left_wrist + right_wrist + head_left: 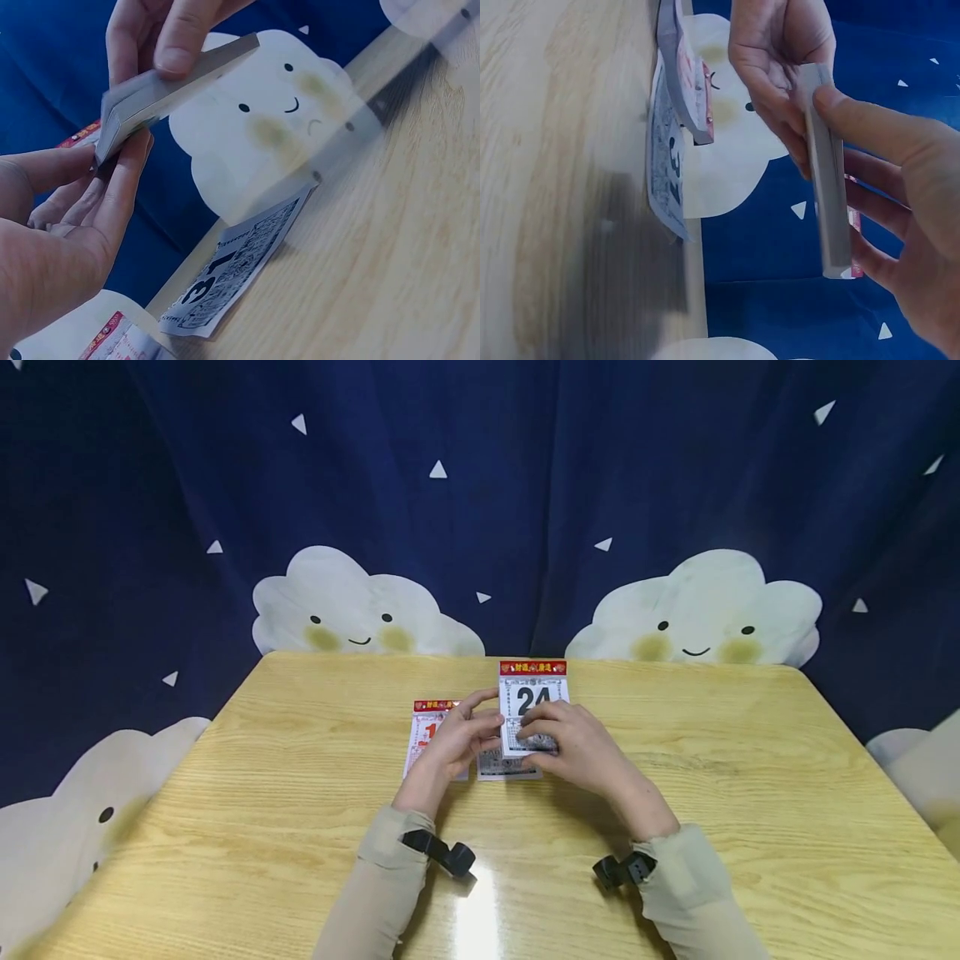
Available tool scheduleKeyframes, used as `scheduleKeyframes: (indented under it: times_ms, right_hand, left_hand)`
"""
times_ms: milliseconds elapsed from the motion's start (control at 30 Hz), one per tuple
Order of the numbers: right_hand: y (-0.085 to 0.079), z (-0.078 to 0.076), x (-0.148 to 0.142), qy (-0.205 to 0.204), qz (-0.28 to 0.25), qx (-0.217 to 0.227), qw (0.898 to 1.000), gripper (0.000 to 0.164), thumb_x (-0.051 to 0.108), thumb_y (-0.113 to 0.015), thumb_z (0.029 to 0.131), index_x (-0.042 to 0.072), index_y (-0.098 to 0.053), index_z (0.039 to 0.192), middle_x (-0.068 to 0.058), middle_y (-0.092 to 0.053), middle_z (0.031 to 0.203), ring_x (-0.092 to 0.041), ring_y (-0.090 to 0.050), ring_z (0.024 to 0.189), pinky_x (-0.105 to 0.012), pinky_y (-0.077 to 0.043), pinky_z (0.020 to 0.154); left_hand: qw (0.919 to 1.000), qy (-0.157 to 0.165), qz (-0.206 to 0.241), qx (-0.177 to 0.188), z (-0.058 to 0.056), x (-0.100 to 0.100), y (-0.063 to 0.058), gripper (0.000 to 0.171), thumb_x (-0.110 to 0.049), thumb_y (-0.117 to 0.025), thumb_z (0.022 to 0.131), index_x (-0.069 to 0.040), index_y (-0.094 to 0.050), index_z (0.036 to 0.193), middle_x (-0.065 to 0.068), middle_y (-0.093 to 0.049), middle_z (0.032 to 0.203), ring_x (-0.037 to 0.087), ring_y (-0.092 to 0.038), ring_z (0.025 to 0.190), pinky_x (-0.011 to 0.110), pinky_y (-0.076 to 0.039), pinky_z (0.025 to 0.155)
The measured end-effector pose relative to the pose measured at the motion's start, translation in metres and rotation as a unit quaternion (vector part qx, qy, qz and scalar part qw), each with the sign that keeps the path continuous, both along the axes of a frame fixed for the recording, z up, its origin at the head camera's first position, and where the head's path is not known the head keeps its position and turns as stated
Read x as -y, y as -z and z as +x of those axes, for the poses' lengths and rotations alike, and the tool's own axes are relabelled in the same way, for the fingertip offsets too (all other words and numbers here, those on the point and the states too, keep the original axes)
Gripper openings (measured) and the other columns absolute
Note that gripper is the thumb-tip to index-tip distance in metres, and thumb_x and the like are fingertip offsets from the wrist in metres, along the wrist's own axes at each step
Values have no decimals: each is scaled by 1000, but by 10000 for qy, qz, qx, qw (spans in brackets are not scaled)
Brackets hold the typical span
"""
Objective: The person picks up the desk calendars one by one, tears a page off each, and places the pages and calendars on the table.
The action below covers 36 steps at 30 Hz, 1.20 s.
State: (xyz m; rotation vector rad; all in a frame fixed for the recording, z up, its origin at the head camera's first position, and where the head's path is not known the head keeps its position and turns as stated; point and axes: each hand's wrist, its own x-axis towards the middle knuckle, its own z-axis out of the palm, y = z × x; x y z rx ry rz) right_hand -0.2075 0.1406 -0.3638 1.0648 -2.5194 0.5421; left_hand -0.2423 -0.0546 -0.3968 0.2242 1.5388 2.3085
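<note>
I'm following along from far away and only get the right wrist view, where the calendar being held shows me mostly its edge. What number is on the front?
Observer: The head view shows a big black 24 on the held calendar.

Visitor: And the other calendar, lying on the table?

Observer: A red 1 shows there; the left hand hides the rest of that line.

Visitor: Anything odd on the sleeves?

Observer: Yes, a black gadget is strapped near each wrist.

Wears pale beige sleeves [378, 885], wrinkled, behind left hand [457, 737] and right hand [576, 747]; over each, behind the hand, black strap [417, 841] with black rounded device [459, 859].
</note>
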Motion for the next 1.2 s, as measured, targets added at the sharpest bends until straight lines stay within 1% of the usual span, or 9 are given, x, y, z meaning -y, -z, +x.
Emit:
scheduleKeyframes:
  times_ms: [100, 200, 433, 533, 733, 833, 1000, 1067, 1200]
  right_hand:
    - [-2, 1, 1, -95, -46, 32, 9999, 18, 23, -73, 75, 14, -72, 90, 1, -62, 101, -17, -58, 95, -36, -48, 82]
    - [-3, 3, 2, -67, -36, 16, 10000, 11, 18, -71, 78, 14, -73, 88, 3, -64, 96, -15, -59, 91, -34, -49, 81]
    - [-6, 7, 6, 404, -40, -93, 9991, 5, 18, -72, 77, 14, -72, 81, 5, -65, 83, -13, -61, 78, -31, -51, 70]
    - [-7, 8, 7, 566, -112, -131, 9982, 5, 19, -73, 75, 15, -72, 78, 6, -65, 79, -12, -61, 74, -31, -51, 66]
    - [-7, 9, 6, 746, -332, -219, 9964, 8, 20, -76, 71, 16, -70, 74, 7, -63, 73, -12, -59, 68, -30, -49, 61]
    - [-7, 9, 6, 773, -492, -182, 9956, 9, 19, -77, 71, 16, -69, 73, 7, -62, 72, -12, -60, 66, -28, -48, 59]
    - [-6, 8, 4, 826, -741, -184, 9937, 12, 17, -78, 69, 16, -66, 70, 7, -61, 71, -13, -60, 63, -27, -47, 56]
    - [-7, 8, 4, 852, -772, -211, 9931, 14, 18, -78, 68, 17, -65, 70, 7, -61, 71, -13, -60, 63, -27, -47, 56]
    - [-9, 9, 4, 834, -795, -236, 9931, 15, 21, -79, 68, 18, -64, 69, 8, -61, 70, -10, -59, 63, -27, -46, 56]
  left_hand:
    - [10000, 0, -18, 27, 0, 0, 1, 51, 5, -47, 88, -7, -36, 137, 1, -62, 88, 10, -63, 70, 21, -54, 61]
    - [10000, -7, -26, 49, -1, 0, 1, 51, 5, -46, 88, -7, -36, 136, 3, -61, 90, 11, -63, 72, 22, -54, 62]
    - [9998, -50, -182, 24, -1, -1, 3, 52, 6, -47, 89, -8, -36, 137, 11, -58, 106, 12, -64, 78, 24, -55, 69]
    - [9998, -58, -180, 80, -1, -2, 3, 51, 6, -47, 89, -9, -37, 137, 11, -58, 105, 12, -63, 78, 24, -55, 69]
    - [9999, 49, -132, 59, -1, -2, 4, 50, 5, -46, 90, -9, -36, 137, 3, -61, 96, 11, -63, 80, 26, -55, 72]
    - [9999, 57, -115, 71, -1, -2, 4, 50, 5, -46, 90, -8, -36, 137, 3, -60, 96, 11, -63, 81, 25, -55, 72]
    - [9997, -82, -159, 137, -1, -3, 3, 50, 5, -47, 89, -9, -37, 137, 3, -60, 95, 10, -62, 77, 24, -54, 70]
    - [9997, -104, -202, 113, -1, -4, 2, 50, 5, -47, 89, -9, -38, 137, 3, -60, 95, 10, -62, 77, 24, -54, 69]
    - [9997, -44, -216, 79, -1, -3, 2, 50, 5, -47, 89, -8, -37, 137, 4, -59, 95, 10, -62, 78, 25, -54, 71]
